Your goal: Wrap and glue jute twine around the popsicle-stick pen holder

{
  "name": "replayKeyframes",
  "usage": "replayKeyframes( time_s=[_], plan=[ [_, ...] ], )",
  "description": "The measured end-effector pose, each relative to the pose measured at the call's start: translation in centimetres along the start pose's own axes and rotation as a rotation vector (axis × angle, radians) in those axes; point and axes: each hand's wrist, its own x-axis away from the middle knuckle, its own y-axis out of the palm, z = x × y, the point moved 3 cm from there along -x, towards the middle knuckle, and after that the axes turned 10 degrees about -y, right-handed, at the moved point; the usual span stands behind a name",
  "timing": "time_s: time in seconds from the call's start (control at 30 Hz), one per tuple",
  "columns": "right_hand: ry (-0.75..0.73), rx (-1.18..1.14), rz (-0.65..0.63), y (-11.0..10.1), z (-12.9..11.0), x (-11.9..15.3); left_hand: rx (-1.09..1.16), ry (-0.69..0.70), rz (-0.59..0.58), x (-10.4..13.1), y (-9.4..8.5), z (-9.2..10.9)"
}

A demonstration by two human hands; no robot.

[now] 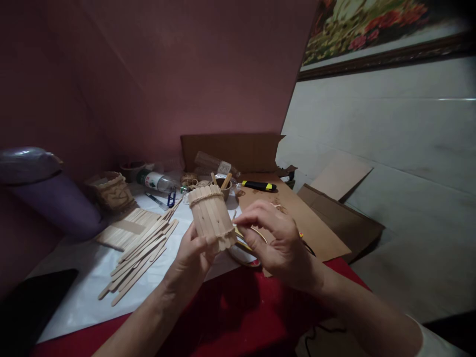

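Observation:
My left hand [196,252] is wrapped around a small cup made of craft sticks [211,217], held tilted above the table. Braided twine [206,195] circles it near the upper end, and another band of twine runs near the lower end, partly hidden. At the cup's lower right edge, my right hand [273,243] has thumb and forefinger pinched together. Whatever lies between those fingertips is too small to make out. Just behind the right hand, a roll of tape or similar ring [245,255] is partly covered.
Loose craft sticks [143,258] lie left on white paper [84,290], beside a stick bundle [126,229]. Further back are a decorated pot [111,192], plastic bottle [158,181], twine ball [189,179] and black-yellow utility knife [259,186]. Cardboard [316,230] covers the right side.

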Motion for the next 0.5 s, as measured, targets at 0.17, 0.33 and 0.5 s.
replayKeyframes(
  time_s=[0.17,0.33,0.5],
  plan=[
    [0.057,0.019,0.053,0.3,-0.2,0.9,0.003,-0.003,-0.002,0.1,-0.1,0.2],
    [-0.003,0.062,0.003,1.6,-0.6,1.6,-0.012,-0.001,0.020,0.0,-0.1,0.2],
    [-0.088,0.169,-0.099,1.7,-0.8,1.1,-0.045,0.003,0.069,0.1,0.1,0.1]
  ],
)
